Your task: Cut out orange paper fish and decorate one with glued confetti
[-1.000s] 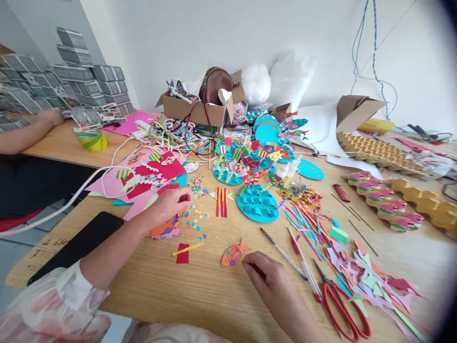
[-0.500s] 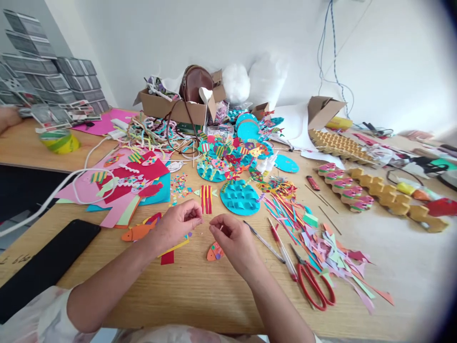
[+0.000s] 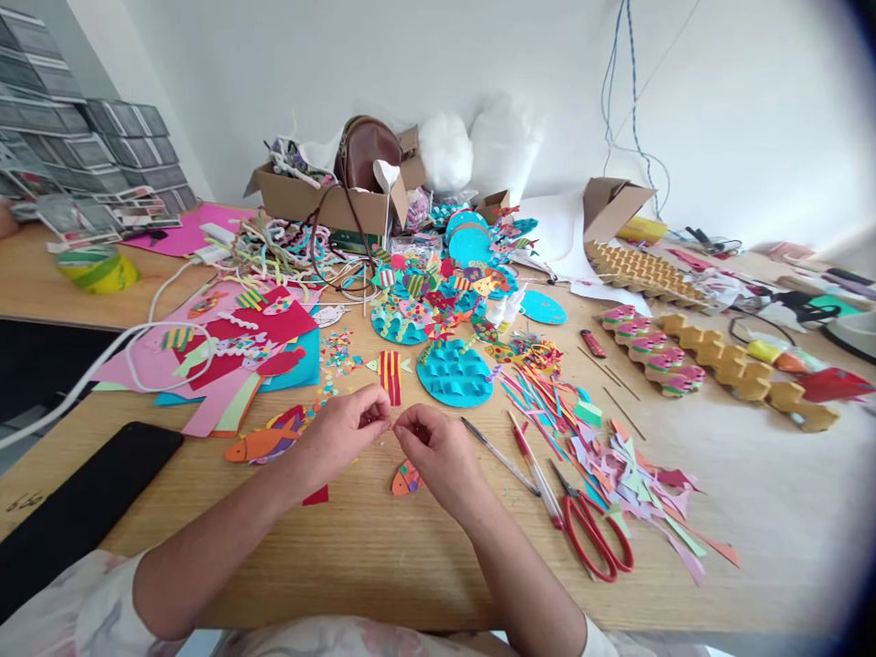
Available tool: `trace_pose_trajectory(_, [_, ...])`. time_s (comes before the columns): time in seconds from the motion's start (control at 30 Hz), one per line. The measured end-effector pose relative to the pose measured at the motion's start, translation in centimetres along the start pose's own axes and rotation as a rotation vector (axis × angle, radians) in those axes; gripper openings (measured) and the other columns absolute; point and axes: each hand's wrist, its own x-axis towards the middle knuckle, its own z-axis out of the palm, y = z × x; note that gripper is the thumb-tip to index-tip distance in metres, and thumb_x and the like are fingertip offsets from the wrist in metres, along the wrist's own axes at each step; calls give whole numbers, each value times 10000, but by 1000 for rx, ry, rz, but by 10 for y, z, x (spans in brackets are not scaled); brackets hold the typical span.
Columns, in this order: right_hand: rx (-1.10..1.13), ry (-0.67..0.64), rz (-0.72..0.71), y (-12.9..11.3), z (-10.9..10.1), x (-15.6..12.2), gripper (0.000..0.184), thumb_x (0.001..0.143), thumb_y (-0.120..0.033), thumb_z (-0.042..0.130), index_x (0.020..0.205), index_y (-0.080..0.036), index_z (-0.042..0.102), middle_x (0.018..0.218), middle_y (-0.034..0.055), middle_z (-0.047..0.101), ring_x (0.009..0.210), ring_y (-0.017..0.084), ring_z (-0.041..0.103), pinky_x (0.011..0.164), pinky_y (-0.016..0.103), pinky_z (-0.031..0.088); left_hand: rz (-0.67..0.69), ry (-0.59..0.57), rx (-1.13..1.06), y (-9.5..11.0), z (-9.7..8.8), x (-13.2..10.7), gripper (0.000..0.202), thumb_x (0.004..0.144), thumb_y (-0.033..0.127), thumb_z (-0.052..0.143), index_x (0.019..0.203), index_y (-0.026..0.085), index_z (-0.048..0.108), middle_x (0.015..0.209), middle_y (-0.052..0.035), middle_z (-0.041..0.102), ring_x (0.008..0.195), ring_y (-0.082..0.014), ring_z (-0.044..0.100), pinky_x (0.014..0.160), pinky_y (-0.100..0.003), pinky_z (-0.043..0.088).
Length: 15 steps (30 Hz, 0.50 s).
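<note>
My left hand (image 3: 356, 427) and my right hand (image 3: 432, 449) meet fingertip to fingertip over the table, thumbs and forefingers pinched. Whatever lies between the fingers is too small to make out. Just beyond them lies a paper fish (image 3: 390, 377) with red and yellow stripes. Beside it is a round blue paper disc (image 3: 454, 374) covered in curled scales. An orange spotted paper fish (image 3: 405, 478) is partly covered by my right hand. Left of my left wrist rests an orange paper fish (image 3: 256, 446) with purple and red fins. A red paper scrap (image 3: 316, 495) shows under my left forearm.
Red-handled scissors (image 3: 595, 534), a red pen (image 3: 534, 465) and a grey pen (image 3: 499, 454) lie to the right, near paper scraps (image 3: 650, 493). A black phone-like slab (image 3: 88, 511) is at left. Egg-carton strips (image 3: 745, 370) and a cardboard box (image 3: 328, 205) stand farther back.
My hands have drawn together until the fingertips nearly touch. The view has shifted slightly, so the table things sit a little farther left.
</note>
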Motion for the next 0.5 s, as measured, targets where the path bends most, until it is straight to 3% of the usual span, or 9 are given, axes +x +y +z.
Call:
trace_pose_trajectory(0.23, [-31, -59, 20, 0, -7, -4, 137, 750, -109, 501, 647, -152, 581, 545, -38, 509, 517, 90, 433, 483, 183, 302, 11, -28, 10, -4, 2, -3, 64, 728, 128, 532, 712, 190, 528, 607, 61, 544, 563, -99, 517, 518, -197, 388])
trace_pose_trajectory(0.33, [-123, -102, 15, 5, -15, -10, 135, 754, -91, 509, 669, -148, 597, 567, -28, 548, 535, 96, 472, 510, 188, 323, 182, -55, 184, -13, 7, -16, 110, 775, 100, 508, 743, 185, 571, 704, 22, 606, 676, -126, 562, 626, -232, 433])
trace_pose_trajectory(0.43, [-301, -194, 19, 13, -19, -19, 147, 749, -57, 510, 714, -144, 623, 661, 9, 629, 604, 110, 535, 560, 195, 357, 425, -161, 362, -25, 18, -33, 180, 833, 79, 462, 803, 174, 611, 826, -29, 636, 827, -164, 561, 754, -282, 452])
trace_pose_trajectory(0.5, [-412, -250, 30, 18, -16, -24, 159, 758, -55, 506, 751, -147, 635, 734, 29, 661, 664, 121, 567, 597, 199, 374, 504, -203, 413, -32, 26, -42, 186, 853, 83, 455, 878, 169, 619, 902, -47, 633, 900, -175, 542, 808, -298, 456])
